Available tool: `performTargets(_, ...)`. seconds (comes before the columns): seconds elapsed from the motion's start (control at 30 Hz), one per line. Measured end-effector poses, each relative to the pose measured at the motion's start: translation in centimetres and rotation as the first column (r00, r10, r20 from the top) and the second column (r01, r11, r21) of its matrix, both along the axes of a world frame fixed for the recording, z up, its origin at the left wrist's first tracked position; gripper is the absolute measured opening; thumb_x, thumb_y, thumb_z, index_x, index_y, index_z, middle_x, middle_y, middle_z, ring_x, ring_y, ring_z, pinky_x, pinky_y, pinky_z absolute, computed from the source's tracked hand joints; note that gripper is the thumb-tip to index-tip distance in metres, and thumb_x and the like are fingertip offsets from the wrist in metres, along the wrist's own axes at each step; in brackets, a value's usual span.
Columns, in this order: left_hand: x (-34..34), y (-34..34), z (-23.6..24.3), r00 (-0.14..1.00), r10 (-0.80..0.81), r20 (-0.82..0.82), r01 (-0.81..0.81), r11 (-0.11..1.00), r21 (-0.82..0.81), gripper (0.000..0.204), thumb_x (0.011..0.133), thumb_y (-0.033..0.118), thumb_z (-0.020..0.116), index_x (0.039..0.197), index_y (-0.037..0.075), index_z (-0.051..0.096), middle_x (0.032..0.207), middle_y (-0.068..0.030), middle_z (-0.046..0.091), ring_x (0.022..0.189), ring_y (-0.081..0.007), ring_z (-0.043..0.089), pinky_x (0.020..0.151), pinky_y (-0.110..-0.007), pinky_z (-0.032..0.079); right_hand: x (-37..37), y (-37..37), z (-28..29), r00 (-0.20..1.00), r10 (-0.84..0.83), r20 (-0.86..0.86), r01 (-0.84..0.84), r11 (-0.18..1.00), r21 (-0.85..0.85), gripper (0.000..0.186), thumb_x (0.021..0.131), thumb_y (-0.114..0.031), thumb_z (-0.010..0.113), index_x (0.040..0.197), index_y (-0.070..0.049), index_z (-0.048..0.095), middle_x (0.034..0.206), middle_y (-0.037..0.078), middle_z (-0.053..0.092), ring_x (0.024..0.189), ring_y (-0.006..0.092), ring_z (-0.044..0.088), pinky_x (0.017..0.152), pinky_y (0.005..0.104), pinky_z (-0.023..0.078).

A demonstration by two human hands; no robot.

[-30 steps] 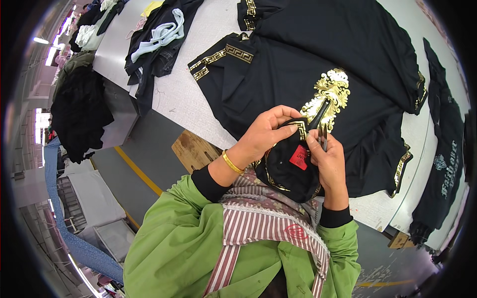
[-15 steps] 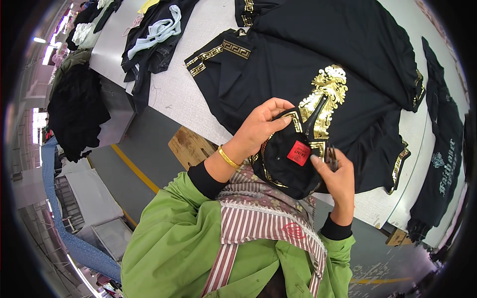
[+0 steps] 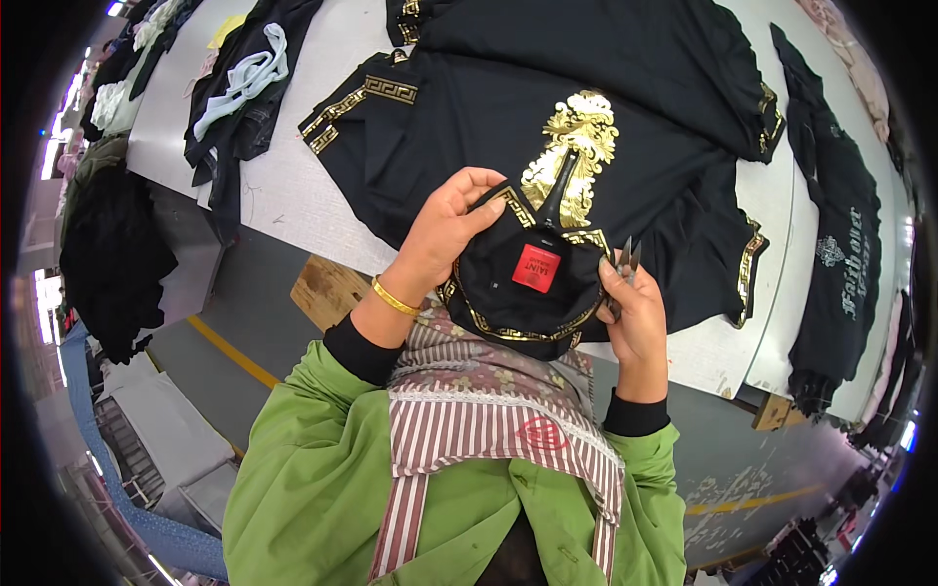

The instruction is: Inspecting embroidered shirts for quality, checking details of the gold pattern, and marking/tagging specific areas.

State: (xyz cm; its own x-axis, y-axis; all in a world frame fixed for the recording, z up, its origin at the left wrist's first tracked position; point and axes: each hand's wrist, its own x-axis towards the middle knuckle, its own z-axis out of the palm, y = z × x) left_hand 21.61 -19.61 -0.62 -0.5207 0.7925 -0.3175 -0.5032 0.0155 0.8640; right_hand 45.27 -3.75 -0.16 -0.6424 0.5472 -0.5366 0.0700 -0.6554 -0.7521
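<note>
A black polo shirt (image 3: pixel 459 137) with gold key-pattern trim and a gold scroll print lies spread on the table, its neck opening toward me. My left hand (image 3: pixel 451 230) pinches the left collar tip between thumb and fingers. My right hand (image 3: pixel 633 311) grips the right collar end with its thumb, with small metal thread snips (image 3: pixel 631 256) tucked in the same hand, blades pointing up and away. A red label (image 3: pixel 536 268) shows inside the collar (image 3: pixel 518 330), which is held open in a ring near my apron. The fingers under the cloth are partly hidden.
The pale table (image 3: pixel 293 186) carries dark clothes with a light blue strip (image 3: pixel 244 78) at the far left. Another black garment with pale lettering (image 3: pixel 831 234) lies at the right. Black clothing (image 3: pixel 117 264) hangs off a table at the left. A wooden block (image 3: pixel 332 293) shows below the table edge.
The collar has been spread into a wider, rounder opening between my hands. The snips' blades now show more clearly. The whole view has shifted, so things appear further left.
</note>
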Motion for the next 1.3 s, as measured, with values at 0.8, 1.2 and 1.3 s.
performTargets(0.8,0.8,-8.5,4.1,0.372,-0.629,-0.682,0.204,0.773,-0.601,0.015,0.106,0.013,0.071,0.115,0.001,0.072,0.097,-0.0032,0.071,0.079,-0.0138,0.061,0.077,-0.025,0.049,1.3,-2.5,0.9,0.952,0.237,0.192,-0.278,0.412,0.868,0.02,0.108,-0.011,0.066,0.124,0.001,0.07,0.084,0.002,0.063,0.061,0.0067,0.049,0.045,0.0172,0.026)
performTargets(1.2,0.3,-5.0,0.6,0.731,0.04,0.681,-0.271,0.933,0.237,0.019,0.113,0.014,0.06,0.121,0.002,0.073,0.122,-0.0169,0.079,0.116,-0.0265,0.077,0.113,-0.043,0.058,1.8,0.8,-2.0,0.865,-0.31,-0.394,-0.04,0.741,-0.671,0.025,0.116,-0.016,0.054,0.126,0.002,0.067,0.109,0.013,0.08,0.066,0.0148,0.071,0.04,0.0205,0.026)
performTargets(1.3,0.1,-5.0,-0.1,0.712,0.0,0.702,-0.316,0.893,0.32,0.019,0.113,0.013,0.06,0.122,0.002,0.073,0.127,-0.0176,0.078,0.121,-0.0272,0.076,0.116,-0.044,0.057,1.7,1.1,-2.2,0.824,-0.419,-0.381,-0.088,0.57,-0.817,0.028,0.118,-0.015,0.05,0.13,0.003,0.067,0.119,0.018,0.081,0.067,0.0159,0.074,0.04,0.0215,0.024)
